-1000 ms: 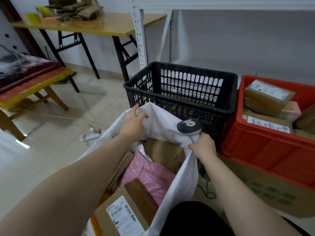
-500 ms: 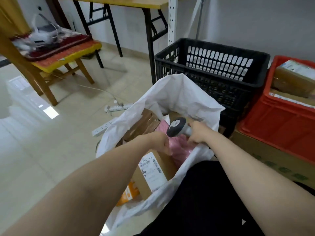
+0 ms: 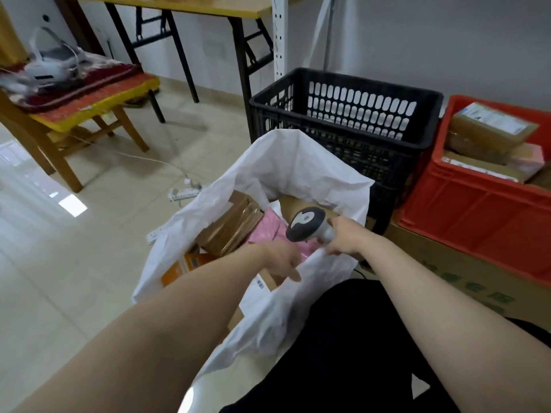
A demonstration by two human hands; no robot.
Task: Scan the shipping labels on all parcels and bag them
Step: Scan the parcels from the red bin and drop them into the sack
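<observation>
R hand (image 3: 347,236) grips scanner (image 3: 305,223) above near rim of white bag (image 3: 298,168), L hand (image 3: 280,257) beside it, grasp unclear; inside bag, cardboard parcels (image 3: 229,231) look stiff, light, prob. best held by edges; pink mailer (image 3: 268,231) soft, slippery.

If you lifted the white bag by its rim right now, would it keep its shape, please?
Probably not: the white bag looks thin and crumpled, so its rim should flop. Holding several parcels, like the brown taped box, it likely sags heavily. The right hand, gripping the scanner, may pinch it weakly.
</observation>
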